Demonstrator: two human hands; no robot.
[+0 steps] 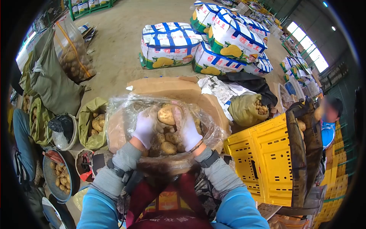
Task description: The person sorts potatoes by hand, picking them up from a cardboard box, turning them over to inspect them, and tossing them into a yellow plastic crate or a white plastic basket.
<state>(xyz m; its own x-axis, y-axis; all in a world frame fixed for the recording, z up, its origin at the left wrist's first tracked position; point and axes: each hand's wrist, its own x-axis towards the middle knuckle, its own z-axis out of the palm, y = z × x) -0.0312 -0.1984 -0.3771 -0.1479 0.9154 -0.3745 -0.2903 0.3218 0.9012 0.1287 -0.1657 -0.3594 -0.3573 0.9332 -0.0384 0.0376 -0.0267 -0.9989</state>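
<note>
A large potato (166,115) is held up between my two gloved hands, above a plastic-lined cardboard box. My left hand (145,125), in a white glove, presses its fingers against the potato's left side. Against its right side, my right hand (187,129) is closed in a matching glove with a dirt-stained fingertip area. Below them, more potatoes (168,148) lie in the box. Clear plastic liner (126,114) spreads over the walls, and a brown cardboard flap (164,87) stands out behind it.
A yellow crate (267,156) stands close on the right, with a co-worker (328,129) beyond it. Green sacks of potatoes (93,131) and a blue basin of potatoes (59,177) are on the left. Printed white bags (167,44) are stacked ahead; an open sack (248,110) sits right of the box.
</note>
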